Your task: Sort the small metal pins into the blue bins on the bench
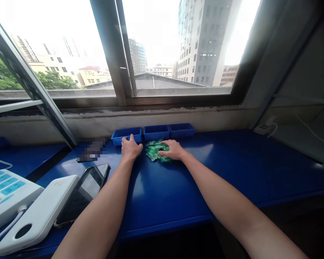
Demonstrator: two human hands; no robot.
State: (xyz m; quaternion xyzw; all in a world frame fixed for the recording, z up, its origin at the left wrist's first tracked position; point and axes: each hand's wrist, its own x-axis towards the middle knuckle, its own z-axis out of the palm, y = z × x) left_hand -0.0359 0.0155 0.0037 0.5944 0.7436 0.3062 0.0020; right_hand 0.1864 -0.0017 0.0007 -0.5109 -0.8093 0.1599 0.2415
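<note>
My left hand point(131, 148) is at the front wall of the left blue bin point(116, 138), its fingers apart and the thumb pointing right. Some fingertips overlap the bin's rim; I cannot tell how firmly they touch it. A loose pile of small, shiny green packets point(152, 151) lies on the blue tabletop point(162, 194) in front of the bins. Over the right side of that pile rests my right hand point(173, 149), thumb and fingers spread, and part of the pile is hidden beneath it.
A middle blue bin point(156, 133) and a right blue bin point(182, 130), with small dark contents, stand along the wall. At left lie a phone point(83, 190), a white power bank point(40, 212), a power strip point(10, 194) and a blurred dark item point(93, 149). A metal post point(51, 111) rises behind.
</note>
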